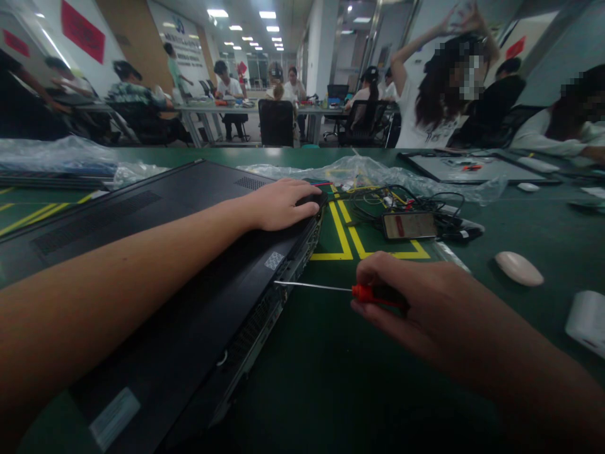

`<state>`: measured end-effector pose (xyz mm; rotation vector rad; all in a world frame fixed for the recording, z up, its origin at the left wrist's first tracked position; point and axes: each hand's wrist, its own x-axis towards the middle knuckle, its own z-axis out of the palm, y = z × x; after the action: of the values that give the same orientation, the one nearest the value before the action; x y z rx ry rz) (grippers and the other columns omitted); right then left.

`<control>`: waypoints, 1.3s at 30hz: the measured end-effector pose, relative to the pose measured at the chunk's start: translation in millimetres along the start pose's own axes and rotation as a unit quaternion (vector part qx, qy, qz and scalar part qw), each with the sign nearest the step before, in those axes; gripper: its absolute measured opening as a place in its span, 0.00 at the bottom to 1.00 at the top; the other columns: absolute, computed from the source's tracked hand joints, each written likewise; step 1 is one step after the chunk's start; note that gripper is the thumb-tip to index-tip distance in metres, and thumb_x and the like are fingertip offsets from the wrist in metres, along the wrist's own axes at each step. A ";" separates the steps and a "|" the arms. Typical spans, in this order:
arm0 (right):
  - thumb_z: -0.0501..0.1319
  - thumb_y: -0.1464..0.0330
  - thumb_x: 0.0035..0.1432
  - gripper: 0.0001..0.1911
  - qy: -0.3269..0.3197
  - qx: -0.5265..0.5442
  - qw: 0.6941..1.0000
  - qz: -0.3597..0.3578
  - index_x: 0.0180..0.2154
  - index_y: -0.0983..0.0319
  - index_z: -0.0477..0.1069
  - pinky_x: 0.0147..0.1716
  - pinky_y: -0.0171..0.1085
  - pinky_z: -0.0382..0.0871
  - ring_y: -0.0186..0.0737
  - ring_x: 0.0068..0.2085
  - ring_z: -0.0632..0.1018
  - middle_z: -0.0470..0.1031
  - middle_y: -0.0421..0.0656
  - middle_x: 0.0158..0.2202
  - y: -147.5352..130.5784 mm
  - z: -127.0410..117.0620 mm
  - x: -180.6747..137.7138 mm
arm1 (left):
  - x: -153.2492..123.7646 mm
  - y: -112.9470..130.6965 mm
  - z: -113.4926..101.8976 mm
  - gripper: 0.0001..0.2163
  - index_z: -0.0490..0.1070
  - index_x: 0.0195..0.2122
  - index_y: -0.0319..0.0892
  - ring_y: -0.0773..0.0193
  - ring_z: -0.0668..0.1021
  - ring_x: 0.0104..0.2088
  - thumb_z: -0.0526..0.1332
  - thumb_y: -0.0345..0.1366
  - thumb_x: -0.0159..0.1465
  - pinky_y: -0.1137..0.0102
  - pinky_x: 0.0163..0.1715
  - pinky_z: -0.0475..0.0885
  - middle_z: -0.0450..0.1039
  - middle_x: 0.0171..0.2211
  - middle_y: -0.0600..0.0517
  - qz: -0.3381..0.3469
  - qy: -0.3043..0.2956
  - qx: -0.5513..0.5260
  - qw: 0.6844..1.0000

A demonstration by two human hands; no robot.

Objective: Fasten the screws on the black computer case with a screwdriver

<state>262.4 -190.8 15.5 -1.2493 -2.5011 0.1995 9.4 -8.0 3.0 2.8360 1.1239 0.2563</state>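
Observation:
A black laptop-like computer [208, 265] lies at an angle on the table, its flat panel with vent grilles facing up. Along its right side the edge is uncovered and ports or metal parts show. My left hand [286, 203] rests flat on the panel's far right corner, thumb apart from the fingers. In my right hand [401, 299] is a screwdriver [362, 294] with a red and dark handle, fingers closed around it. Its thin shaft points left, and the tip meets the panel's right edge, near a small patterned label [274, 260].
Tangled cables [401, 198] and a phone [409, 225] lie beyond my right hand. A pale mouse-like object [518, 268] and a white item [587, 321] are at right. Clear plastic wrap [345, 167] runs along the back, beside a dark-framed panel [472, 167]. People sit across the room.

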 end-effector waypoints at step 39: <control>0.67 0.67 0.66 0.01 -0.006 -0.006 1.000 0.005 0.40 0.57 0.77 0.26 0.37 0.63 0.42 0.27 0.81 0.84 0.41 0.31 -0.4 -1.7 0.7 | 0.4 -0.8 0.6 0.32 0.69 0.73 0.38 0.50 0.71 0.74 0.48 0.52 0.76 0.56 0.77 0.61 0.71 0.74 0.40 -0.001 -0.001 0.000 1.000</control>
<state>262.3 -190.6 17.3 -1.2696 -2.5107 0.1962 9.2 -7.2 2.3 2.8355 1.1254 0.2544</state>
